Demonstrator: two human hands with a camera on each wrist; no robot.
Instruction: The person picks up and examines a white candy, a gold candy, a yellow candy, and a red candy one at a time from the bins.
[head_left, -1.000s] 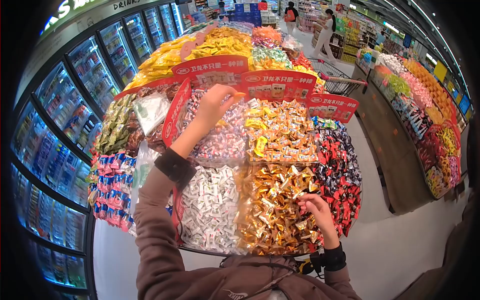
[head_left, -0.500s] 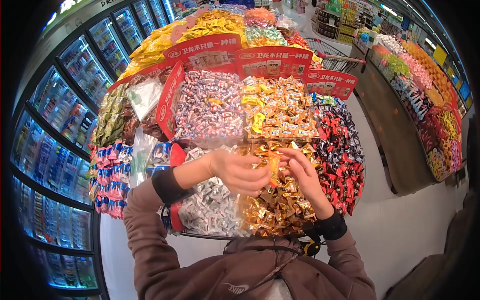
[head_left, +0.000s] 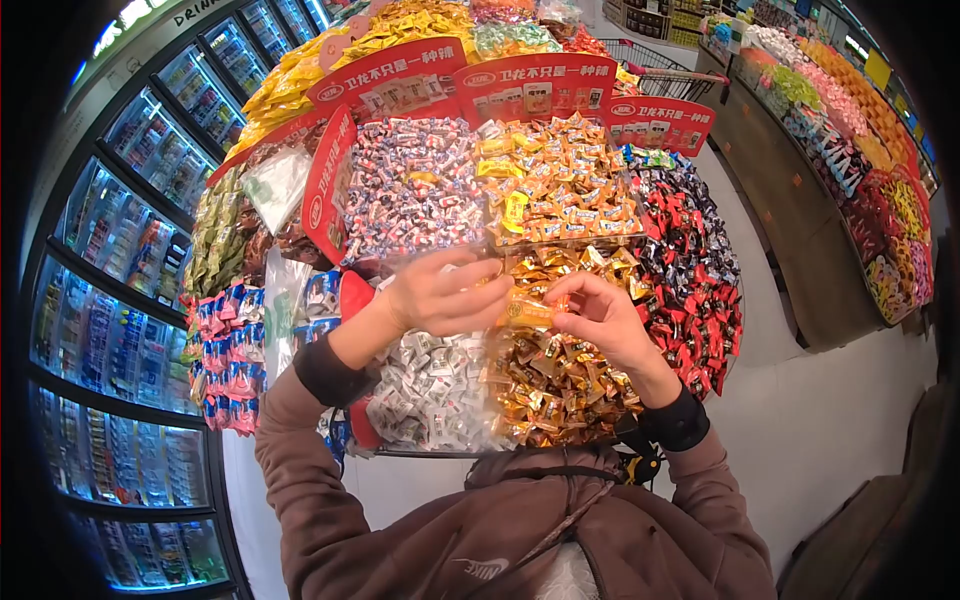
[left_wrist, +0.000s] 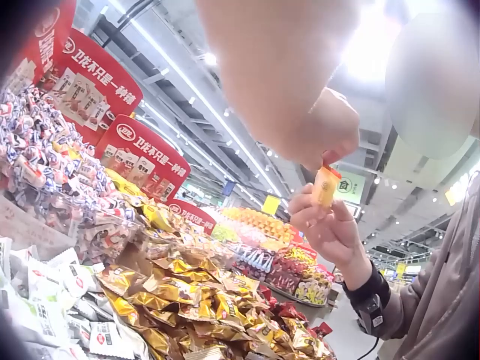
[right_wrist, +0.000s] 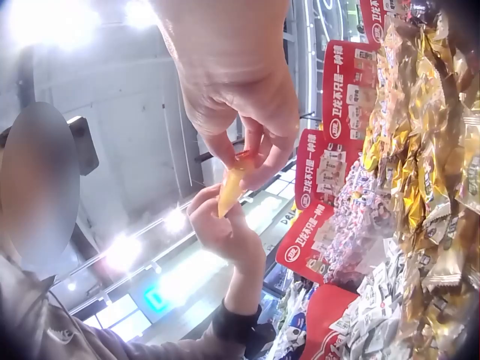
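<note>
A small yellow-orange wrapped candy (head_left: 530, 312) is stretched crosswise between my hands, above the gold-wrapped candies (head_left: 560, 390). My right hand (head_left: 607, 322) pinches its right end between thumb and fingers. At the other end, the fingertips of my left hand (head_left: 440, 295) pinch the wrapper. The left wrist view shows the candy (left_wrist: 325, 187) with a red-orange twist at its top, right at the left fingertips. In the right wrist view the candy (right_wrist: 231, 189) hangs tilted from the right fingers, the left hand (right_wrist: 225, 232) just below it.
White-wrapped candies (head_left: 430, 395) fill the near-left bin, with blue-and-white candies (head_left: 410, 190) and orange candies (head_left: 575, 185) behind. Red sign boards (head_left: 535, 90) stand along the back. Drink fridges (head_left: 110, 300) line the left; another candy stand (head_left: 810, 200) is at right.
My left hand has come back from over the far bins with the candy. My right hand has lifted to meet it. The candy has turned from upright to crosswise between them.
</note>
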